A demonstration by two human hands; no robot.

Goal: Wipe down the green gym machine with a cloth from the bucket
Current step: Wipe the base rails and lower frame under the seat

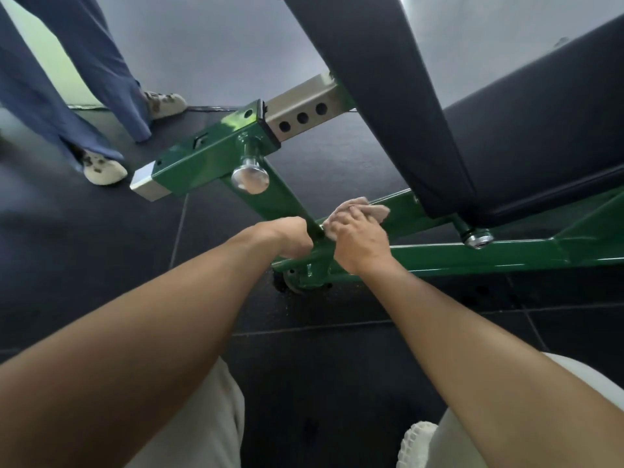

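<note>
Right hand (358,238) presses a beige cloth (373,211) onto the green machine frame (472,256) below the black seat pad (540,146), fingers together, curled over it; left hand (293,241) grips the slanted post (280,197), fingers wrapped around.

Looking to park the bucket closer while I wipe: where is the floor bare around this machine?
Bare floor lies left of the green frame, between the bystander's shoes and your left forearm. Another strip runs below the lower rail, ahead of your knee. Crowded: the joint where the cloth rubs, with the wheel beneath.
</note>
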